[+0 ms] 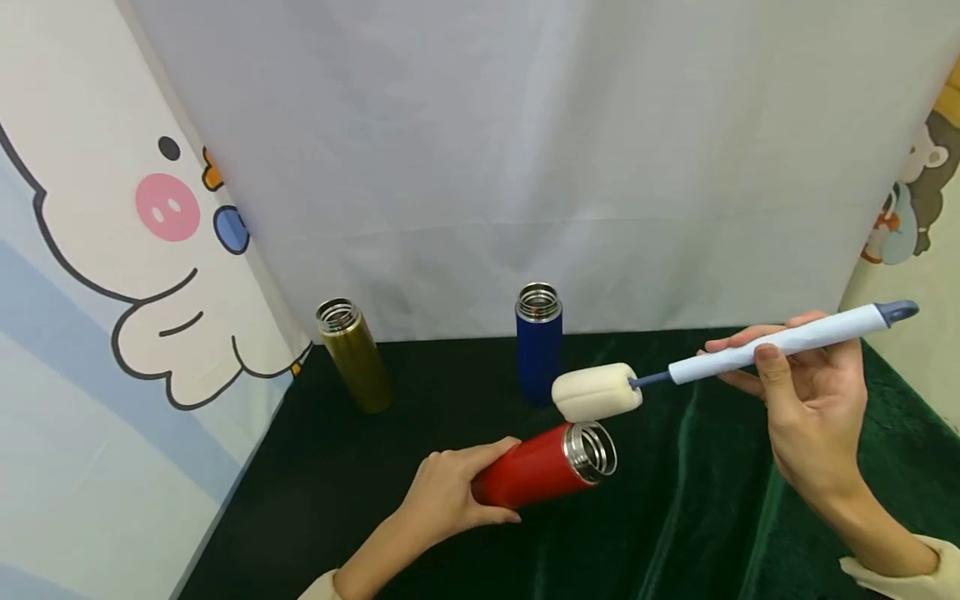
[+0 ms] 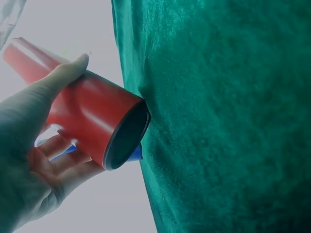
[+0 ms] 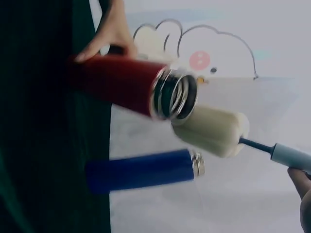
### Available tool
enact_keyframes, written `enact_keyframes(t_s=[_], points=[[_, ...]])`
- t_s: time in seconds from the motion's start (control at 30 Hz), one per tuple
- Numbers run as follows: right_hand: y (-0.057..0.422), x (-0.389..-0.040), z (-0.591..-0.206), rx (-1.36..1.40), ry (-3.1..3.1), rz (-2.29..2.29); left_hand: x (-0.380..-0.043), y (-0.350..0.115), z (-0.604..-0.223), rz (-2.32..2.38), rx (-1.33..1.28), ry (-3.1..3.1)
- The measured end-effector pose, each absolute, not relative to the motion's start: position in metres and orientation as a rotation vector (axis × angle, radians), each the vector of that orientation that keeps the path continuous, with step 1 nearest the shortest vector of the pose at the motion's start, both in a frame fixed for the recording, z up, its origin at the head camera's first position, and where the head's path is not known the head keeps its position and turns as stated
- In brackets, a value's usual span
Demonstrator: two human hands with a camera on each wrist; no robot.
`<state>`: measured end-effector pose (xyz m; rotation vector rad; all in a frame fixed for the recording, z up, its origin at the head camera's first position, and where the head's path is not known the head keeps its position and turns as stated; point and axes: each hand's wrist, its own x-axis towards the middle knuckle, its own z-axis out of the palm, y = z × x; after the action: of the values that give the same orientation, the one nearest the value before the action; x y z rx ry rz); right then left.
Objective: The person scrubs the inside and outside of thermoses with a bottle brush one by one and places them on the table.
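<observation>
Right hand (image 1: 819,402) palm-up, thumb on brush (image 1: 722,360)

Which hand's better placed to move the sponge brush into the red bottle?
Right, likely: the right hand holds the brush, sponge head near the mouth of the red bottle; the left hand grips that bottle.

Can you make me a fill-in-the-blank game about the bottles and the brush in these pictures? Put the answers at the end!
1. The red bottle is in the person's ____ hand.
2. The right hand holds the sponge brush by its ____.
3. In the head view, the blue bottle stands to the ____ of the gold bottle.
4. Altogether, the pictures show ____ bottles.

Missing words: left; handle; right; three
</observation>
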<state>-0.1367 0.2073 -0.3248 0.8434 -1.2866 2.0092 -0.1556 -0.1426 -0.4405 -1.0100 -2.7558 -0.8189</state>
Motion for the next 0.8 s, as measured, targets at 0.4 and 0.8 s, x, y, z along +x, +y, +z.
enact_keyframes(t_s=[0.4, 0.8], points=[[0.231, -0.118, -0.337, 0.805, -1.480, 1.968, -0.159, -0.149, -0.444, -0.878, -0.863, -2.795], [0.206, -0.121, -0.332, 0.918, -1.245, 2.175, -0.161, -0.144, -0.442, -0.849, -0.954, -2.758]])
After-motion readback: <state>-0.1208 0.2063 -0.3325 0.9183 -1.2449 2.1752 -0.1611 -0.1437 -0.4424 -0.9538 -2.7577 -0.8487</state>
